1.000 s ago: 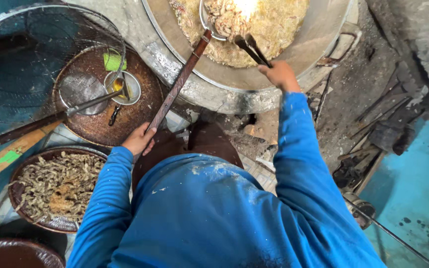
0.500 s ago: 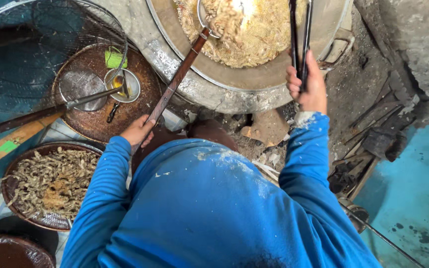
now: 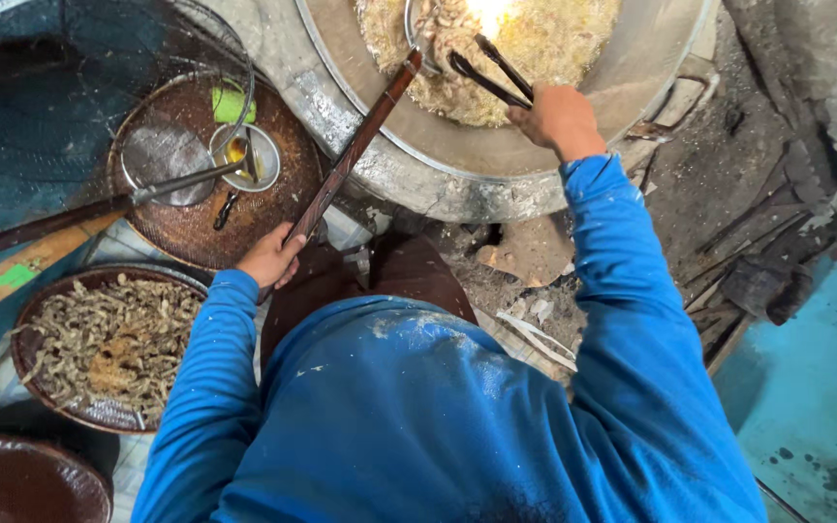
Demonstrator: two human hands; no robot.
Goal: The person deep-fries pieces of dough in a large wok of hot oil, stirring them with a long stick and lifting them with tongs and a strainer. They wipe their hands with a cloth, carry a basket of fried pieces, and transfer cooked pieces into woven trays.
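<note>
Change at right hand (image 3: 559,116): half a second back raised over the right rim of the wok (image 3: 632,92) with the dark tongs (image 3: 492,70) held upright, clear of the food; now lowered and swung inward, tongs slanting down to the left, tips buried in the pale yellow frying mass (image 3: 554,39) just beside the bright glare. Right grip clamped round the near ends of the tongs, fingers curled, knuckles up. Tong arms close together at the tips; whether anything pinched between them, cannot tell.

Left hand (image 3: 273,257) unchanged in place: grip closed on the butt of the long brown wooden handle (image 3: 356,145), which runs up and right across the wok's rim. Wire skimmer head (image 3: 418,24) at its far end resting in the food, partly cut by the frame edge, just left of the tong tips.

Reading of the change: tongs back at work in the wok, both tools now meeting in the same patch of food, near side of the pan.

Around, no shift noted. Round woven tray (image 3: 196,232) left of the wok, carrying a fine mesh strainer (image 3: 162,155), a small metal bowl (image 3: 249,160) with oil and a green scrap (image 3: 230,102). Brown dish of fried strips (image 3: 108,339) nearer, beside the left sleeve. Large wire basket (image 3: 50,77) behind the tray.
</note>
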